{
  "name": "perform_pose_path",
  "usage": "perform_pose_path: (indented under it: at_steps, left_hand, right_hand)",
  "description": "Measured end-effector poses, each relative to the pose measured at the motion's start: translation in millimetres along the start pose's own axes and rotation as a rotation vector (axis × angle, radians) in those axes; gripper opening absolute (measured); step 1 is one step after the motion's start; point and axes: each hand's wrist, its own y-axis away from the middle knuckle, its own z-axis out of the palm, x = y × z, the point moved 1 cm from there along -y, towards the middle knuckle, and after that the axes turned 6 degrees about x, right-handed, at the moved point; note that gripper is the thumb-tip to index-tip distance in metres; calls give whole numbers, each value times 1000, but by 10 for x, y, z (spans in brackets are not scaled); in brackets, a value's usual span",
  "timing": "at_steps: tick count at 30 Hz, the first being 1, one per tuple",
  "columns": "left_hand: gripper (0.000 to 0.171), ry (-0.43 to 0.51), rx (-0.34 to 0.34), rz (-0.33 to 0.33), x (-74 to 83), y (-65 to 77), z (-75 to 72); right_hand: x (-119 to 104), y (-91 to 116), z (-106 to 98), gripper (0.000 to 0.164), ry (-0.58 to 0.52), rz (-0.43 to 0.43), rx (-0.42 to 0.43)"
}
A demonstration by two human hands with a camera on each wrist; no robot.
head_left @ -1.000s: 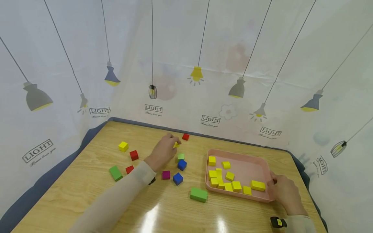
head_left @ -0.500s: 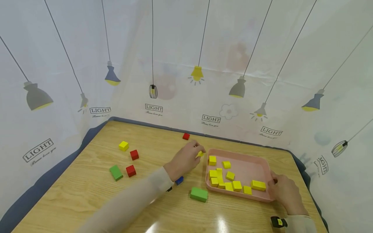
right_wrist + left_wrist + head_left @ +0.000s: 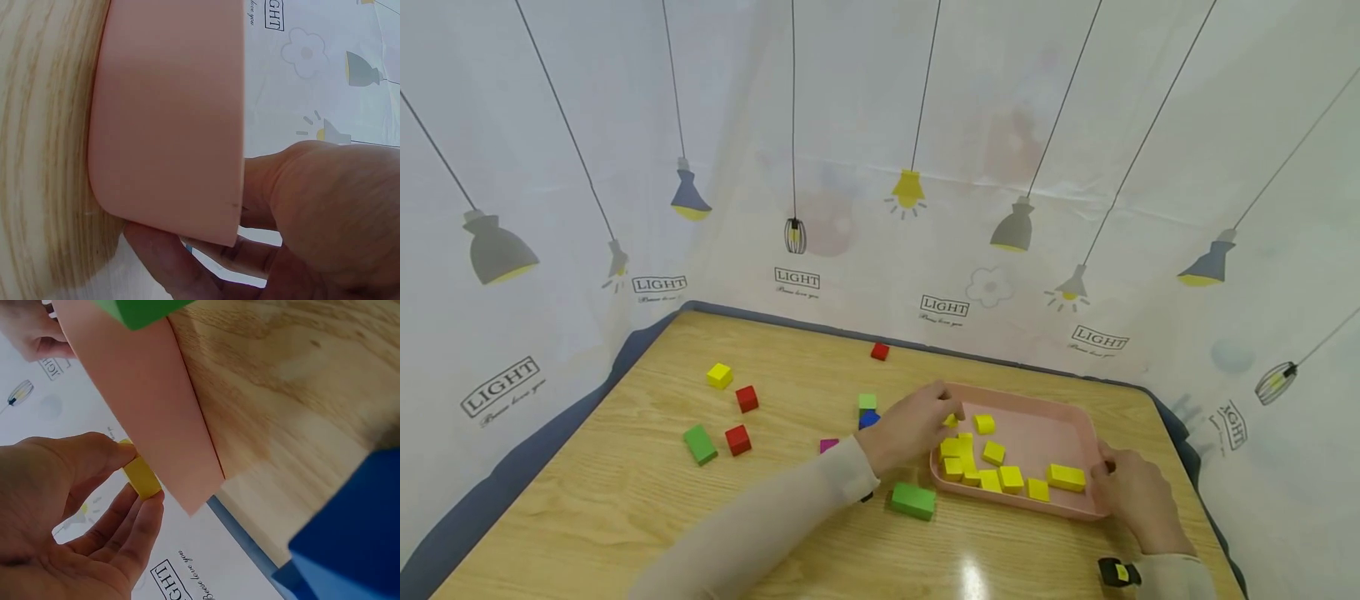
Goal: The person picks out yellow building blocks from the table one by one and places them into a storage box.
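Observation:
My left hand (image 3: 913, 427) is over the left rim of the pink tray (image 3: 1037, 417). In the left wrist view, a yellow block (image 3: 144, 478) is pinched between its thumb and fingertips, just above the tray wall. Several yellow blocks (image 3: 1011, 479) lie inside the tray, mostly along its left and near sides; my left fingers partly hide that corner. At the tray's right end, my right hand (image 3: 1138, 496) grips the rim, the thumb over the edge and fingers against the outside, as the right wrist view shows.
Left on the table are a yellow block (image 3: 719, 376), red cubes (image 3: 738, 439) and a green block (image 3: 700, 444). Nearer the tray lie another green block (image 3: 913, 501), a light green block (image 3: 867, 403), a blue cube (image 3: 868, 419) and a partly hidden magenta cube (image 3: 828, 445). A red block (image 3: 880, 352) sits at the back.
With the yellow block, my left hand has moved right from the back middle of the table to over the tray's left rim. My right hand has kept its grip on the tray.

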Motion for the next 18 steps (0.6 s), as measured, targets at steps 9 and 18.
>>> perform_pose_path:
  at_steps: [9, 18]
  left_hand:
    - [29, -48, -85, 4, -5, -35, 84]
    - [34, -50, -98, -17, -9, -37, 65]
  right_hand:
    - [20, -6, 16, 53, -5, -1, -7]
    - [21, 4, 16, 51, -10, -11, 3]
